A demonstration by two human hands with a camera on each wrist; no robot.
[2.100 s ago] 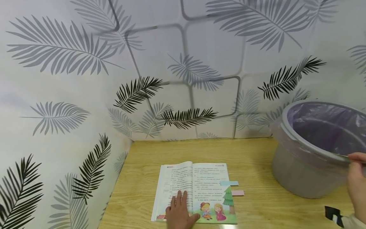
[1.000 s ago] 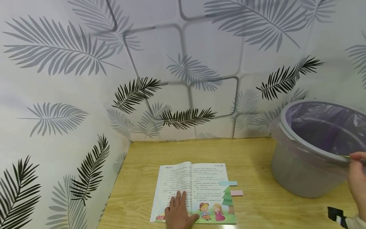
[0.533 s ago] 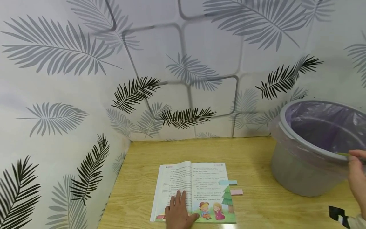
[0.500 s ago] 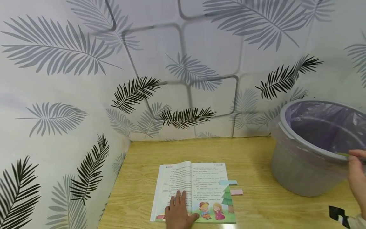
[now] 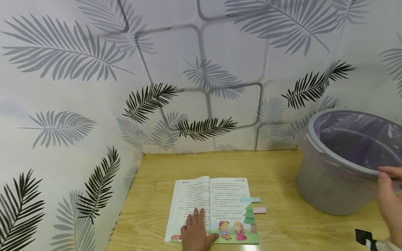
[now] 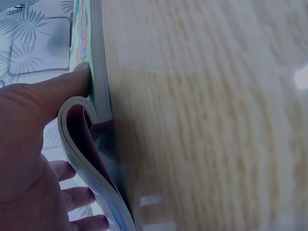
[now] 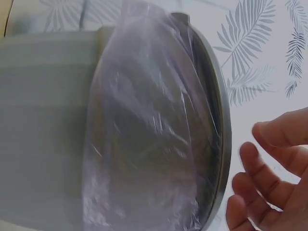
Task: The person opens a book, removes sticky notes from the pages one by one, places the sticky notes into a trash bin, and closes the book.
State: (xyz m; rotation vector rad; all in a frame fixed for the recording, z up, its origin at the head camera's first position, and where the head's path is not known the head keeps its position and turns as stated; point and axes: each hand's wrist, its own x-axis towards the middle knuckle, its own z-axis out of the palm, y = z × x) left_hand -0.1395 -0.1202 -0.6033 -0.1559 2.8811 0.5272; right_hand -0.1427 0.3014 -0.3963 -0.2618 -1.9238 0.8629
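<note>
An open illustrated book (image 5: 229,198) lies on the wooden table, with printed text and a drawing of two children. My left hand (image 5: 197,232) rests spread on its lower middle. In the left wrist view, the thumb (image 6: 72,86) touches one page and the other fingers lie across the curved opposite half. At the far right stands a grey bin (image 5: 329,184) with a thin purple bag (image 7: 139,120) folded over its rim. My right hand (image 5: 391,202) hovers beside that rim. The right wrist view shows its fingers (image 7: 262,175) loosely bent, holding nothing.
Blue (image 5: 250,199) and pink (image 5: 260,210) tabs stick out from the book's right edge. A leaf-patterned wall covering (image 5: 232,52) rises behind and to the left of the table (image 5: 276,223). The bin's inside is dark and partly hidden.
The thin yellow-green thing that my right fingers held at the bin's rim is no longer visible, and that hand has moved slightly left. The left hand stays on the book.
</note>
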